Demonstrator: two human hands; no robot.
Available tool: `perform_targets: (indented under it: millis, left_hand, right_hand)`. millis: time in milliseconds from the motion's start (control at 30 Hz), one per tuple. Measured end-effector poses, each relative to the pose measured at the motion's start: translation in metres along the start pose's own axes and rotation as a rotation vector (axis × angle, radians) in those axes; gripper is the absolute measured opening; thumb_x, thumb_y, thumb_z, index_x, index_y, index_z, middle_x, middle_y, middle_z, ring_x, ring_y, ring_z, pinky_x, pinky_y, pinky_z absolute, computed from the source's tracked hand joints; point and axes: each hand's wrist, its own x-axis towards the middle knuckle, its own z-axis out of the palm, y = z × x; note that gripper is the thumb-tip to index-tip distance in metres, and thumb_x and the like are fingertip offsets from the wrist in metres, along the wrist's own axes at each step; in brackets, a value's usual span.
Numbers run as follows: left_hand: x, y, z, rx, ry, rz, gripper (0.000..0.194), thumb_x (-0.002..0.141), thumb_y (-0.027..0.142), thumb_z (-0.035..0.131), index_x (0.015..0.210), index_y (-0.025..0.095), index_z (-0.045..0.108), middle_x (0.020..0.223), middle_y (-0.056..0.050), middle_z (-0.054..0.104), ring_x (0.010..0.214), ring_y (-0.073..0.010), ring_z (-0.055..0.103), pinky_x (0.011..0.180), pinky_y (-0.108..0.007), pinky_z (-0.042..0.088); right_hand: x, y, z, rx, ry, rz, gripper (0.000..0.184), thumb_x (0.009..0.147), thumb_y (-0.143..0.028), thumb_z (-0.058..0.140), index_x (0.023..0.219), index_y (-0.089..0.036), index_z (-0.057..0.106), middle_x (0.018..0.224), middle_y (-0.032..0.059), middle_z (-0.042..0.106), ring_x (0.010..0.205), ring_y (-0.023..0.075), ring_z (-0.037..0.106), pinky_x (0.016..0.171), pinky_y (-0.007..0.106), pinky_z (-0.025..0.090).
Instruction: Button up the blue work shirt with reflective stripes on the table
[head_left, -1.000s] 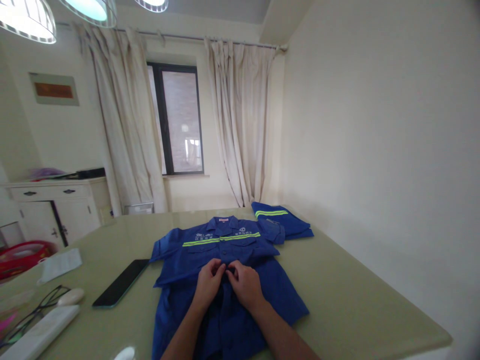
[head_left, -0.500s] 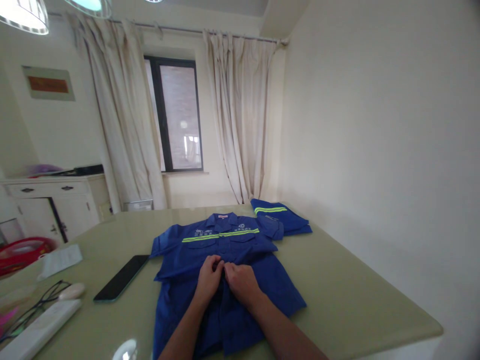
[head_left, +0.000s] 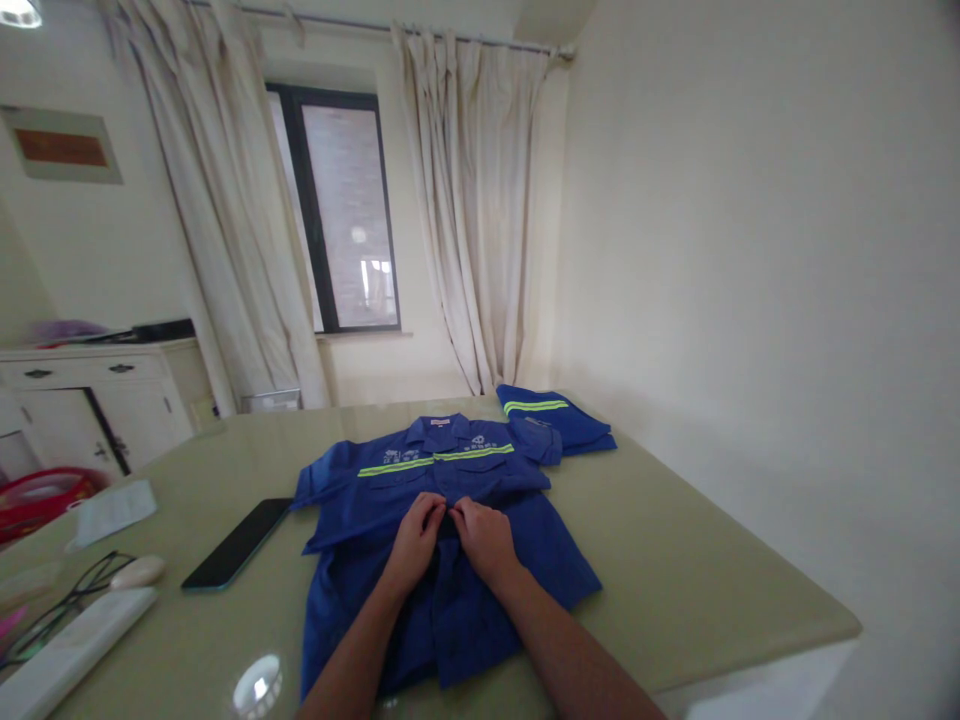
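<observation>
A blue short-sleeved work shirt (head_left: 360, 560) with a yellow reflective stripe across the chest lies flat, front up, on the pale green table (head_left: 675, 570). My left hand (head_left: 414, 545) and my right hand (head_left: 484, 540) meet at the middle of the shirt's front opening, just below the chest pockets. Both have their fingers closed in a pinch on the shirt's front edges; what lies between the fingertips is too small to make out.
A second folded blue shirt (head_left: 555, 420) lies at the table's far right by the wall. To the left lie a black phone (head_left: 236, 543), a paper (head_left: 112, 510), glasses (head_left: 56, 620), a computer mouse (head_left: 136, 572) and a white remote (head_left: 71, 655). A white cabinet (head_left: 97, 400) stands behind.
My hands stay pinched at the shirt's front and have shifted slightly up the opening. The view has tilted down a little, so the ceiling lamps are gone from sight.
</observation>
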Motion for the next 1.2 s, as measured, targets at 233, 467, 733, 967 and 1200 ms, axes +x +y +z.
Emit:
perform_targets:
  millis: [233,467,733,967,1200]
  left_hand:
    - [0.001,-0.003,-0.001,-0.065,-0.082,-0.093,0.035,0.089,0.039,0.045,0.103,0.022,0.072,0.104,-0.007,0.075,0.101,-0.025,0.068,0.096,-0.04,0.051]
    - [0.0,-0.007,0.0,-0.095,-0.126,-0.069,0.04,0.087,0.026,0.042,0.114,0.019,0.072,0.121,-0.008,0.073,0.116,-0.0225,0.065,0.111,-0.041,0.043]
    - [0.001,-0.011,0.007,-0.152,-0.107,-0.109,0.042,0.081,0.021,0.054,0.121,0.018,0.069,0.119,-0.008,0.073,0.102,-0.0214,0.069,0.1,-0.039,0.052]
    - [0.008,-0.01,0.001,-0.124,-0.118,-0.124,0.039,0.079,0.017,0.056,0.114,0.018,0.072,0.111,-0.006,0.076,0.09,-0.0192,0.07,0.09,-0.035,0.055]
    - [0.023,-0.017,0.001,-0.109,-0.104,-0.185,0.029,0.083,0.024,0.057,0.105,0.015,0.075,0.087,-0.005,0.077,0.075,-0.0188,0.069,0.073,-0.031,0.057]
  right_hand:
    - [0.001,0.001,-0.002,-0.031,0.004,0.068,0.023,0.104,-0.034,0.043,0.101,-0.023,0.063,0.096,0.0033,0.076,0.086,0.0179,0.073,0.067,0.023,0.043]
    - [0.001,0.001,0.001,-0.058,0.007,0.01,0.025,0.105,-0.036,0.042,0.103,-0.021,0.062,0.097,0.0054,0.076,0.086,0.0176,0.072,0.068,0.022,0.043]
    - [0.002,0.0,0.0,-0.081,-0.001,-0.015,0.029,0.107,-0.032,0.035,0.107,-0.023,0.062,0.098,0.0037,0.075,0.087,0.0159,0.072,0.069,0.022,0.042]
    - [0.012,0.005,-0.002,-0.022,-0.075,-0.021,0.03,0.104,-0.036,0.038,0.108,-0.025,0.066,0.094,0.0032,0.076,0.088,0.0177,0.071,0.07,0.023,0.041]
    - [0.043,0.008,0.012,-0.12,-0.172,0.019,0.034,0.105,-0.037,0.035,0.108,-0.023,0.066,0.1,0.0081,0.075,0.09,0.0218,0.071,0.074,0.027,0.045]
